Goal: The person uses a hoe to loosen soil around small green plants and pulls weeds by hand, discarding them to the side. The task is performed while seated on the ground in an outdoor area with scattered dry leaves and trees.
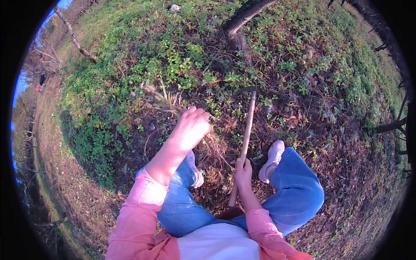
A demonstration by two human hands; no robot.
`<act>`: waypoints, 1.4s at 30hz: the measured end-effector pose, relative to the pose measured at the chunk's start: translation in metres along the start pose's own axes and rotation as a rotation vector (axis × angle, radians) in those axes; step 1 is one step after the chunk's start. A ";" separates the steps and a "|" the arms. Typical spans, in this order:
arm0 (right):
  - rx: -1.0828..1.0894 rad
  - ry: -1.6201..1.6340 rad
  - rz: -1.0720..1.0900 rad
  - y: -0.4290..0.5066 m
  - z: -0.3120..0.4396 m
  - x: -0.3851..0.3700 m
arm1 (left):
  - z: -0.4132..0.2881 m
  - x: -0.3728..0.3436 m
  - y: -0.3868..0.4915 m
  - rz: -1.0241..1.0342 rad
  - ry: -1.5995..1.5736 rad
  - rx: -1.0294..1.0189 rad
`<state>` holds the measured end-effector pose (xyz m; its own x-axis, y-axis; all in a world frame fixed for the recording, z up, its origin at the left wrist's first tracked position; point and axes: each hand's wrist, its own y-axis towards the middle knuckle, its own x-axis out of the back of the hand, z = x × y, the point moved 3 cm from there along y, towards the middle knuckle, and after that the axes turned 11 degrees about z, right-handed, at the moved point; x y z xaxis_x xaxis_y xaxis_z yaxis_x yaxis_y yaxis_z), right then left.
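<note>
My left hand is closed around a bunch of pulled weeds, held up above the ground. Leafy stalks stick out to the left, and dry, root-like strands hang on the near side. In my right hand is the wooden handle of a sickle, gripped near its lower end. The sickle's dark curved blade points left at the far end, among low green plants. My two shoes stand apart on either side of a patch of cut, dry stalks.
A leaning tree trunk rises ahead. Another bare branch slants at the upper left, and dark branches reach in at the right. Leafy weeds cover the slope. A dark red object lies between my thighs.
</note>
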<state>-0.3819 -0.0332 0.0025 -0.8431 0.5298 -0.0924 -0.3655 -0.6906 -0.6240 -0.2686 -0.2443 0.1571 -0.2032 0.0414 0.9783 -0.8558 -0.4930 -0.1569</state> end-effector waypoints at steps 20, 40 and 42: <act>-0.118 -0.240 -0.061 0.013 -0.051 0.035 | 0.056 -0.008 0.020 0.015 -0.031 0.028; 0.063 -0.816 -0.230 -0.012 -0.026 0.046 | 0.058 -0.006 -0.019 0.034 -0.118 0.171; 0.002 -0.814 -0.208 -0.019 -0.046 0.045 | 0.061 -0.012 -0.018 0.013 -0.123 0.165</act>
<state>-0.3951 0.0266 -0.0260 -0.7797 0.1265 0.6132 -0.5449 -0.6194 -0.5651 -0.2214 -0.2892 0.1560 -0.1455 -0.0677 0.9870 -0.7615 -0.6292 -0.1554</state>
